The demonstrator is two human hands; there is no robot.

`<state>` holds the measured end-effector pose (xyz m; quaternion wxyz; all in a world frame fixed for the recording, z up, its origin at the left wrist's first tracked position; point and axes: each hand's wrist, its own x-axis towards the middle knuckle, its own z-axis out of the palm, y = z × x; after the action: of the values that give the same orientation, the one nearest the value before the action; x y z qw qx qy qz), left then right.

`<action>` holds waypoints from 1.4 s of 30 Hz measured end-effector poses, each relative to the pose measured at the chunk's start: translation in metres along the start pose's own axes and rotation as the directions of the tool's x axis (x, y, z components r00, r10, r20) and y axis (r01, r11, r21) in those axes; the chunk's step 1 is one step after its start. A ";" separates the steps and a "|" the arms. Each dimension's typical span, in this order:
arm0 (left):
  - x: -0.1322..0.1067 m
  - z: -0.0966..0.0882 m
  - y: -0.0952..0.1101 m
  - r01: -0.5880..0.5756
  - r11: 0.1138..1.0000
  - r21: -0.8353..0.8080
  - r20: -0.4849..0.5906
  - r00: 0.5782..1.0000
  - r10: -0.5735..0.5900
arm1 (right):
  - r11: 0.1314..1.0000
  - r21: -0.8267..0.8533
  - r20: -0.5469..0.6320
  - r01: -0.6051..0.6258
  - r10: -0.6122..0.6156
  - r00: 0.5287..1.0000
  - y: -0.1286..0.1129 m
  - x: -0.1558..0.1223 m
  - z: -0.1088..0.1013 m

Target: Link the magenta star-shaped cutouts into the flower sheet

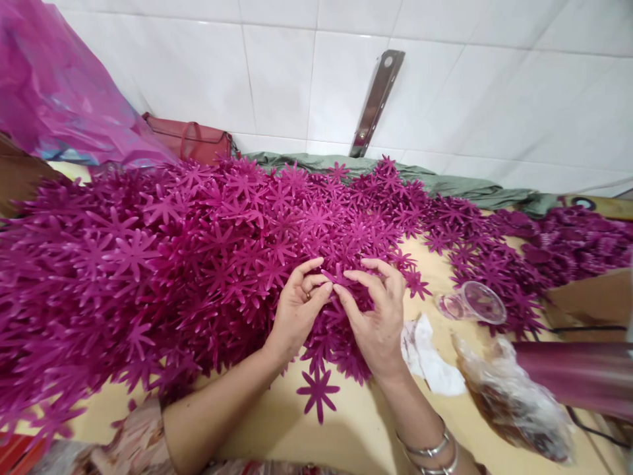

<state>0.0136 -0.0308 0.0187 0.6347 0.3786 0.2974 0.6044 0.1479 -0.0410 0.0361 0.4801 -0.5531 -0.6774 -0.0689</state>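
Observation:
A big heap of magenta star-shaped flower cutouts covers the tan table. My left hand and my right hand meet at the heap's near edge. Both pinch one magenta flower cutout between thumbs and fingertips. My right wrist wears silver bangles. A single loose cutout lies flat on the table just below my hands.
A clear plastic cup lies on its side to the right, next to crumpled white paper and a clear plastic bag. A pink plastic sheet and red bag sit at the back left against the white tiled wall.

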 end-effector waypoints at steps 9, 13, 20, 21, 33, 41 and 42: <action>-0.002 -0.001 -0.002 0.154 0.988 -0.025 -0.050 0.987 -0.156 | 0.978 0.163 0.155 -0.131 0.105 0.982 0.002 0.000 -0.001; 0.000 0.001 -0.001 0.161 0.987 -0.027 -0.074 0.984 -0.163 | 0.929 0.274 0.291 -0.247 0.165 0.942 0.004 0.001 -0.002; 0.001 0.000 0.002 0.138 0.990 -0.040 -0.121 0.983 -0.142 | 0.701 0.419 0.402 -0.577 0.426 0.811 0.017 -0.002 0.003; 0.001 0.000 0.003 0.130 0.990 -0.046 -0.143 0.980 -0.135 | 0.653 0.457 0.389 -0.604 0.464 0.796 0.020 -0.002 0.005; 0.003 0.002 0.006 0.071 0.986 -0.152 -0.235 0.966 -0.105 | 0.978 0.022 0.095 -0.206 0.203 0.975 0.023 0.004 -0.006; -0.002 0.007 0.004 0.146 0.979 -0.143 -0.106 0.981 -0.162 | 1.000 -0.013 0.086 -0.026 0.028 0.996 0.000 -0.001 0.003; -0.002 0.007 0.004 0.158 0.978 -0.139 -0.099 0.980 -0.173 | 1.000 0.001 0.099 -0.025 0.025 0.995 0.001 -0.001 0.004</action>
<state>0.0172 -0.0335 0.0259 0.6888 0.2762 0.3226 0.5875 0.1465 -0.0393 0.0329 0.4475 -0.5636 -0.6934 -0.0347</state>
